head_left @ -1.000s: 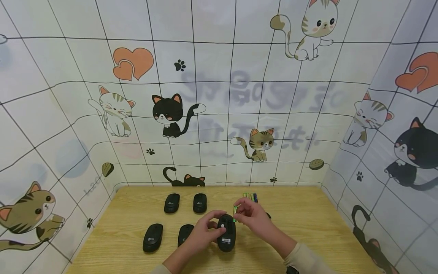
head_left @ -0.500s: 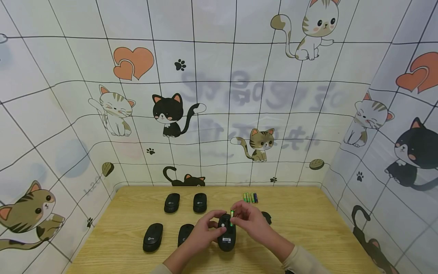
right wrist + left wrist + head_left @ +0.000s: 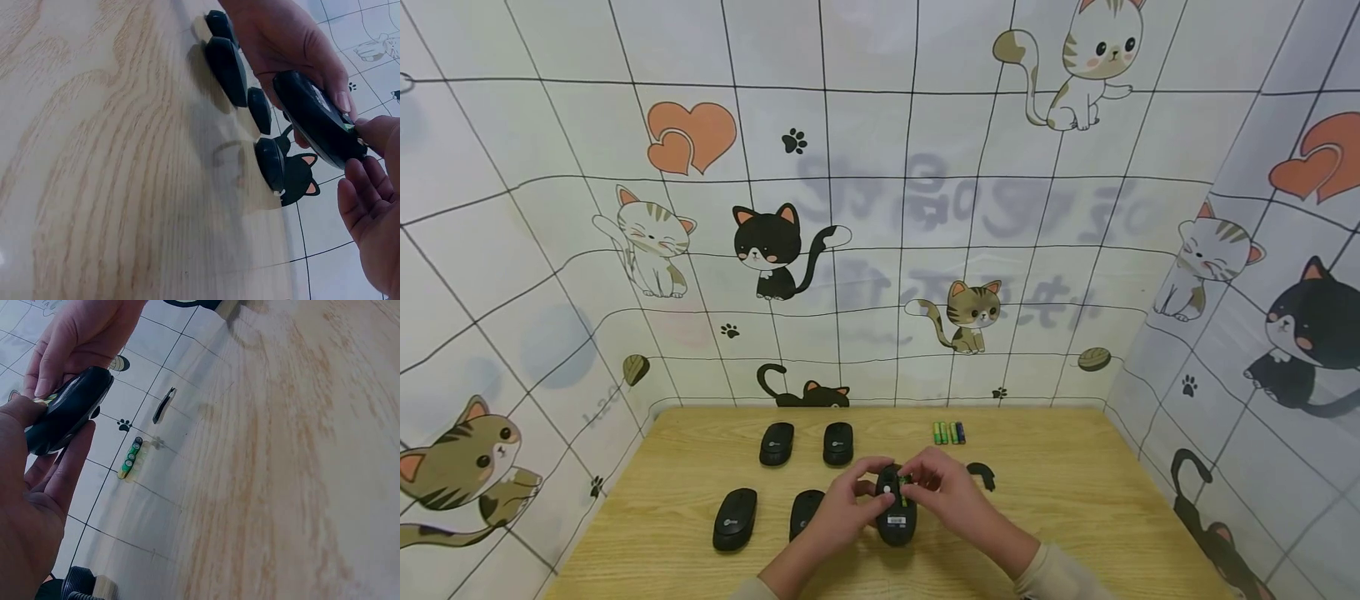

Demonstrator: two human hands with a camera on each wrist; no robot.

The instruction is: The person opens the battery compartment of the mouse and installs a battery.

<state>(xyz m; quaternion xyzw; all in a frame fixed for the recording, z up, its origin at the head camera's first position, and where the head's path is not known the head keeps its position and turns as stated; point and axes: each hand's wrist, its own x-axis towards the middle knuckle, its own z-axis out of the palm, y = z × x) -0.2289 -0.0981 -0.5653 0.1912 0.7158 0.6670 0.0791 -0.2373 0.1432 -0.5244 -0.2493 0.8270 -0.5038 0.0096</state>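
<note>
Left hand (image 3: 854, 507) grips a mouse (image 3: 896, 535) lengthwise toward the bench's (image 3: 1097, 492) far edge as right hand (image 3: 949, 493) pinches a battery (image 3: 906, 480) parallel to it.

A white wall (image 3: 865, 50) covering, ruled with thin black grid lines that bend near the corners, rises behind a pale yellow wood-grain counter (image 3: 1060, 500) and runs on along a left side wall (image 3: 460, 183) and a greyer right side wall (image 3: 1232, 142). Its print shows an orange double heart (image 3: 711, 133), a black-and-white cat (image 3: 767, 237), a brown striped cat (image 3: 973, 312), a pale cat (image 3: 1101, 50) near the top, and a dark paw print (image 3: 793, 141). Blurred grey-blue lettering (image 3: 925, 196) shows faintly across the middle, under soft, fairly even light.
</note>
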